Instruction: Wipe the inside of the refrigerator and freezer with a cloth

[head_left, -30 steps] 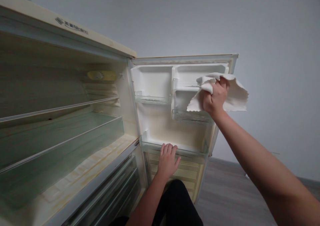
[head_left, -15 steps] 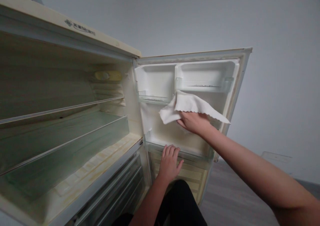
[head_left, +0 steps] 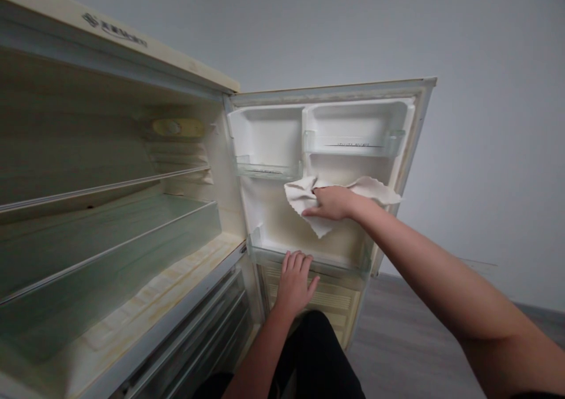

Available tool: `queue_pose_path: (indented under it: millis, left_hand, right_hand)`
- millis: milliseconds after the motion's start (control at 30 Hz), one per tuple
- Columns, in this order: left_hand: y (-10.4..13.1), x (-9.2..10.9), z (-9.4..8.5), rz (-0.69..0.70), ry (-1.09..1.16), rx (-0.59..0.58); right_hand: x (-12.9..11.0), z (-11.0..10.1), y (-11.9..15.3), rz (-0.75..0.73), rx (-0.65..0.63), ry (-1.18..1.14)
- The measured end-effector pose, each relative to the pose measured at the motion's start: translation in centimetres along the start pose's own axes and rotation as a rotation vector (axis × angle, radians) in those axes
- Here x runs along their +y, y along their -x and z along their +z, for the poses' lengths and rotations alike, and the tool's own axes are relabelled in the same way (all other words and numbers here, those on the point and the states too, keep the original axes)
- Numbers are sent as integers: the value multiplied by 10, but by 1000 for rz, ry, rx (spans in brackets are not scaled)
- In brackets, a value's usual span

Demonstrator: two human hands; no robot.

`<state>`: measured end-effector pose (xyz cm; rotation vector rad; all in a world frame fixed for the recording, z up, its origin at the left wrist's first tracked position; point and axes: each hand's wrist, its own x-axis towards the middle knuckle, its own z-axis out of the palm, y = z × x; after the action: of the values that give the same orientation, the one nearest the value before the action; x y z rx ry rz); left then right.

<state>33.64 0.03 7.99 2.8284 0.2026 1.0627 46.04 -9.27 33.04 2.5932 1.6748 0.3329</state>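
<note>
**Right hand presses cloth to the inner door panel**

Right hand [head_left: 332, 203] lies flat, palm to the door, pinning a white cloth [head_left: 309, 202] against the inner liner of the open fridge door [head_left: 421, 128]; the fingers are stretched over the fabric rather than curled round it, so it is pressed, not gripped. Left hand [head_left: 295, 281] rests lower down, fingers spread and hooked over the front rail of the bottom door bin [head_left: 348, 263], clasping that edge.

Largest in view is the fridge cabinet [head_left: 110, 34], cream and yellowed, standing open at the left with glass shelves [head_left: 110, 234] running across it and a stained floor panel beneath them. A dial housing [head_left: 176, 128] sits on the back wall near the top. The door swings out to the right of the cabinet, against a plain grey wall [head_left: 485, 93].

On the door, two upper bins [head_left: 353, 143] sit side by side under the top edge. The cloth lies just below them, in the bare middle stretch of the liner, above the bottom bin. One corner of it hangs down in a point under the right hand, while its far edge trails off toward the door's outer rim.
</note>
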Motion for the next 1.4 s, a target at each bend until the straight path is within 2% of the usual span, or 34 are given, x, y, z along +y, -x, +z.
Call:
queue_pose_path:
  millis: [200,367,433,600,733,867,967,1067,1133,1200,1267,1400]
  left_hand:
    - [2,-3,0,20,-4,3]
    - [5,-7,0,22,3,6]
    - [5,-7,-2,21,6,0]
    - [6,-8,-6,16,14,-7]
    - [7,-10,-10,15,28,-7]
    - [7,-9,-12,23,30,-11]
    - [6,-8,-10,22,29,0]
    - [6,-7,-6,22,28,2]
    - [6,-7,-5,26,26,2]
    - [7,-8,-4,30,25,2]
    - [7,-9,-3,28,24,5]
    - [6,-9,-3,29,19,9]
  right_hand:
    - [17,-4,14,-112,-61,-57]
    - [34,-4,32,-149,-78,-116]
    - [37,-4,39,-119,-94,-110]
    - [30,-5,51,79,-93,33]
    - [25,-4,50,137,-8,11]
    - [32,-7,47,197,154,-278]
    - [34,-13,42,96,341,-452]
    - [31,-18,28,-137,507,-287]
    - [32,-19,16,-327,511,-54]
    - [38,-19,4,-455,465,164]
    - [50,-16,-3,-476,420,311]
    - [76,-8,0,-355,276,468]
